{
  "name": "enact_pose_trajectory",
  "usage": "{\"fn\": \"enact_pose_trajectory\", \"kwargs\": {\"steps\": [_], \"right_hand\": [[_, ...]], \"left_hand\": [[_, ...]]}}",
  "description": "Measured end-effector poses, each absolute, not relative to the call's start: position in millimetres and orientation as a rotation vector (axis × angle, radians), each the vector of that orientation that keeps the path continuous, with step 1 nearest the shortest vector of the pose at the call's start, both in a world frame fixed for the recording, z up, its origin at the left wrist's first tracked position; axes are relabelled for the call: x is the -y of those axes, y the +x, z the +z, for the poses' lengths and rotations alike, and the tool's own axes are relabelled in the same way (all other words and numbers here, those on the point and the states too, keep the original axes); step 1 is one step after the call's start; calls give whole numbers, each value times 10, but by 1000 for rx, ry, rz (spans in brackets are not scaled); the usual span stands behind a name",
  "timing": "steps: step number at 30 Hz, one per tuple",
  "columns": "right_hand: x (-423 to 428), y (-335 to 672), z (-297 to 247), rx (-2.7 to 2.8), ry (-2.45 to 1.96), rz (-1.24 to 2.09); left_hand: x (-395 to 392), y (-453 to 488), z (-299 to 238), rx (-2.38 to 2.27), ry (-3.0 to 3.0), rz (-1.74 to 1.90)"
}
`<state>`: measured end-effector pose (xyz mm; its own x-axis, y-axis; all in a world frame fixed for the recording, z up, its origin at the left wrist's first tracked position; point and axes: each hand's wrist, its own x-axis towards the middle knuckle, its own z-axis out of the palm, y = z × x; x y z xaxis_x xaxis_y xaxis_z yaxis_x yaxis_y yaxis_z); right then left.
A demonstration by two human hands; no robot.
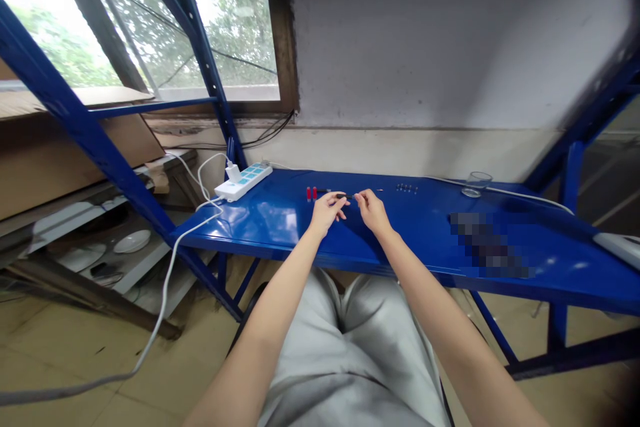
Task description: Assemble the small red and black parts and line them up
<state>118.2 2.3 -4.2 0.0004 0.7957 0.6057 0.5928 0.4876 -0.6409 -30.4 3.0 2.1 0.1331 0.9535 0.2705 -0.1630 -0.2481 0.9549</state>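
**Pinch grip status and work-area layout**

The left hand (327, 211) and right hand (373, 209) are held close together above the blue steel tabletop (240, 230), near its rear edge. Both are closed in a fingertip pinch on a slim black rod (343, 195), which lies level and crosswise to the person between them. The left hand is at the rod's thicker end; the right hand is nearer a thin tip. The part is too small to identify further.

Items at the rear of the tabletop, from left to right:

- White power strip (243, 181) with blue switches and a white plug adapter (233, 172) seated in it. A white cable (173, 273) runs from this area down toward the floor.
- Two upright red pieces (311, 193), just left of the left hand.
- Thin dark strip (375, 189), just behind the right hand.
- Row of small dark pieces (407, 188), farther right.
- Clear glass (477, 181), near the rear right.

A pixelated patch (487, 243) covers part of the tabletop on the right; its contents cannot be read. A flat white device (620, 247) sits at the right edge of the view. White plates (131, 241) lie on a shelf (135, 267) below and left of the tabletop.
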Motion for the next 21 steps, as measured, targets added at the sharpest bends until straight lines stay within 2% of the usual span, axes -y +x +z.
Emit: {"fn": "enact_pose_trajectory", "kwargs": {"steps": [9,17,21], "right_hand": [[-67,1178,-89,1692,-1047,415],[-95,1241,-124,1891,-1173,158],[-128,1375,-90,1674,-1368,56]], "left_hand": [[-73,-321,-4,-822,1278,1433],[-84,-298,-22,-908,1356,1494],[-115,-301,-64,-988,1362,1606]]}}
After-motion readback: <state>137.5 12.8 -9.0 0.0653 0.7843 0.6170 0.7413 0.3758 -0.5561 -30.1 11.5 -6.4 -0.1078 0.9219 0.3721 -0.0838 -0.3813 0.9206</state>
